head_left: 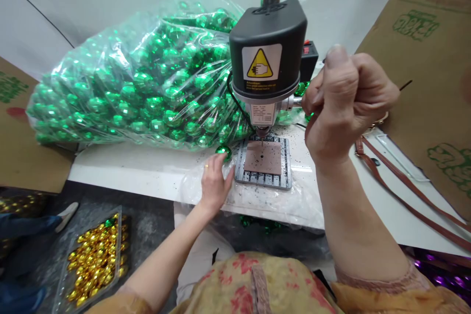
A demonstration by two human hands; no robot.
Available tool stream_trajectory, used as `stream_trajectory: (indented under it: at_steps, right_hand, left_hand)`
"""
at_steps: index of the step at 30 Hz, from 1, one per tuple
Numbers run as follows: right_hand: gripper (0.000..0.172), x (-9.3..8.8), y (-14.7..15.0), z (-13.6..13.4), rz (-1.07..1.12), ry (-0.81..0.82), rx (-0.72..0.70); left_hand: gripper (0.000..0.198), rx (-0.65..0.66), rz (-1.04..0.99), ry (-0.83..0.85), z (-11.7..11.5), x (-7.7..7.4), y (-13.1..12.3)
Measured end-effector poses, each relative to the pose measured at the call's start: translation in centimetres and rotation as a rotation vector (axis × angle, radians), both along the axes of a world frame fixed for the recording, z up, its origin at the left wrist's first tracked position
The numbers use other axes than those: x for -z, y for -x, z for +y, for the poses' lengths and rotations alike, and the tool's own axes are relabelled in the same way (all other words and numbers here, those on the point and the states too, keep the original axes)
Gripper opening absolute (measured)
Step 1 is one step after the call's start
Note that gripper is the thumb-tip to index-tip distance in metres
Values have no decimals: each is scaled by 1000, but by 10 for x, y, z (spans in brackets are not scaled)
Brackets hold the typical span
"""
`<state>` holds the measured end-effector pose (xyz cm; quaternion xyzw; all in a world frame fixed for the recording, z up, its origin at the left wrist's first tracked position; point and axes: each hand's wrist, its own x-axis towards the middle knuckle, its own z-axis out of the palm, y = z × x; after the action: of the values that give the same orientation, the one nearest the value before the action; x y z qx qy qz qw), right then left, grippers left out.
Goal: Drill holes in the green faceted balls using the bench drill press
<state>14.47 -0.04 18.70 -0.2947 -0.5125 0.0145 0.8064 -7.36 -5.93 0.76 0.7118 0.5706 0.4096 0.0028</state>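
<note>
A small black bench drill press with a yellow warning label stands in front of me. Its bit points down at a brown square pad with a dark hole, lying on the slotted metal base. Raised to the right of the motor housing, my right hand is closed around the press's lever, whose metal shaft shows at the housing. My left hand is left of the base, its fingertips at a shiny green faceted ball. The fingers partly cover this ball.
A large clear bag of green balls leans behind and left of the press. Dark shavings dot the white table. Brown straps and a cardboard box are at right. A bin of gold balls and a person's foot are lower left.
</note>
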Motion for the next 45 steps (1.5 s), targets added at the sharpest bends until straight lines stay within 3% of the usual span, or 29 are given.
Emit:
stream_trajectory:
  at_steps: [2,5,10,16,21,25,31,36,45]
  right_hand:
    - [50,0,-1,0,23,-14,-52]
    - [52,0,-1,-2,34,-7,-93]
    - [48,2,0,-7,50,70,-93]
    - [50,4,1,-6,64,59,-97]
    - [49,4,1,-6,74,45,-123]
    - [48,6,0,-6,35,48,-87]
    - [47,3,0,-9,-28,56,-34]
    - [46,1,-1,-9,23,-6,-131]
    - [48,3,0,-10,42,37,-123]
  left_hand:
    - [44,-119,-62,72,28,-4,3]
    - [40,-110,-128,140,48,1,7]
    - [33,51,-141,107,46,8,2]
    - [45,33,-341,249,49,14,5]
    - [39,236,-309,194,41,2,-2]
    - [39,312,-485,183,37,-7,-24]
    - [54,352,-776,392,58,-3,-50]
    - [61,397,-798,389,70,4,-58]
    - [66,492,-791,434,77,11,-64]
